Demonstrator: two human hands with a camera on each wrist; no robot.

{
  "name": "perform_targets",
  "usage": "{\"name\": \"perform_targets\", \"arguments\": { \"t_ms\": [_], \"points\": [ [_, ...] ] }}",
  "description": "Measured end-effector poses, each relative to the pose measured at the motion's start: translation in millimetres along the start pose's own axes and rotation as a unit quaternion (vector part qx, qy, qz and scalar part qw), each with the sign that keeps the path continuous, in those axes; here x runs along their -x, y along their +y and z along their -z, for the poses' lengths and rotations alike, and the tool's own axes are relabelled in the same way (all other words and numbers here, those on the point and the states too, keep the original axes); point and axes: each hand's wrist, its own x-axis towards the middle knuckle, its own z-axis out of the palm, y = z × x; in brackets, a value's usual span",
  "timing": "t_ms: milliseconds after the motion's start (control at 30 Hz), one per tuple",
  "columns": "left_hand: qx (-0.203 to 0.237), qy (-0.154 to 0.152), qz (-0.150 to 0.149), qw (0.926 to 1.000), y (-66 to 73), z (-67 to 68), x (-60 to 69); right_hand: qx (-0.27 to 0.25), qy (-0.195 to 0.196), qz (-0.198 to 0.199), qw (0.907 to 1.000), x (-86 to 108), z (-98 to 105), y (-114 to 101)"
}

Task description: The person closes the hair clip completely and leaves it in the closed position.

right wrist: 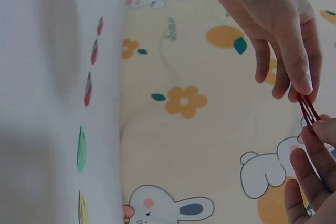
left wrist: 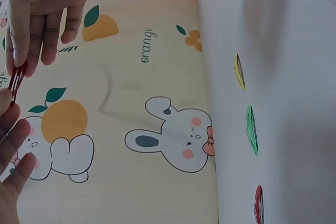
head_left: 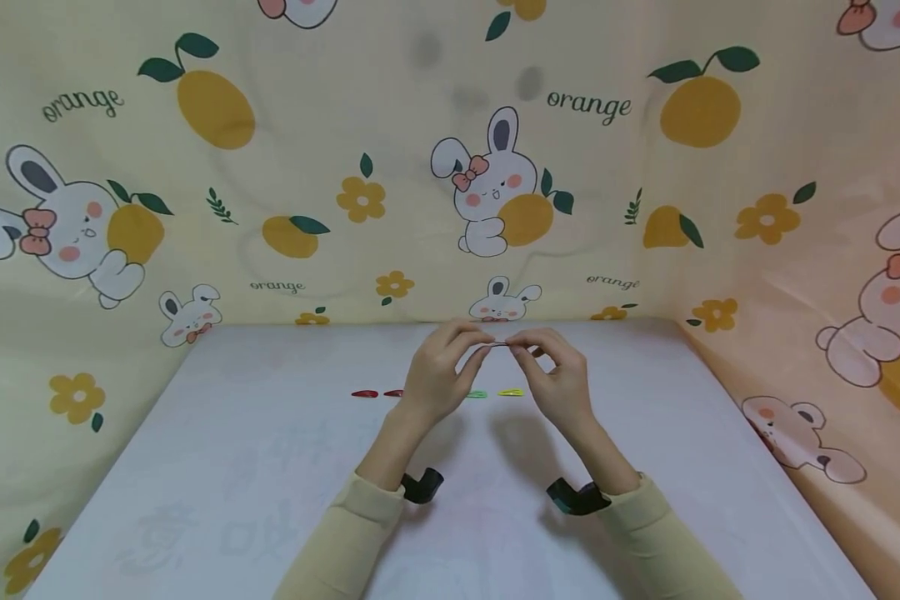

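Observation:
Raised above the far part of the table, my left hand (head_left: 438, 375) and right hand (head_left: 558, 375) face each other. Between them they hold a dark red snap hair clip (right wrist: 308, 113), each pinching one end with thumb and fingertips. Pale gaps show between the clip's narrow bars in the right wrist view. Below the hands a row of hair clips lies on the table: three red, including one red clip (right wrist: 88, 90), then a green clip (left wrist: 252, 129) and a yellow clip (head_left: 511, 392). In the head view my left hand hides one red clip.
A white-covered table (head_left: 217, 467) reaches back to a cream cloth backdrop (head_left: 390, 108) printed with rabbits, oranges and flowers. The same cloth rises along both sides. Black wrist mounts (head_left: 579, 497) sit at the sleeve cuffs.

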Motion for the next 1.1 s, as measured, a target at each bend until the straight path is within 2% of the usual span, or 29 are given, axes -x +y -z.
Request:
{"name": "perform_targets", "arguments": {
  "t_ms": [133, 267, 400, 633, 1100],
  "points": [
    [0.004, -0.005, 0.004, 1.0000, 0.0, 4.7, 2.4, -0.010, 0.000, 0.001, 1.0000, -5.0, -3.6, -21.8],
    [0.013, 0.005, 0.001, 0.9999, -2.3, 6.9, 5.2, -0.013, -0.003, 0.013, 0.9998, -6.5, -7.7, -27.1],
    [0.025, 0.012, -0.004, 0.9996, -3.9, 6.3, 8.0, -0.017, -0.004, 0.019, 0.9997, -4.5, -11.9, -19.6],
    [0.035, 0.019, -0.001, 0.9992, -3.6, 5.2, 14.5, -0.019, -0.017, 0.024, 0.9994, 3.6, -17.5, 6.8],
    [0.046, 0.022, 0.025, 0.9984, -6.1, 6.5, 28.6, -0.024, -0.057, 0.030, 0.9977, 15.0, -24.1, 12.9]
  ]
}}
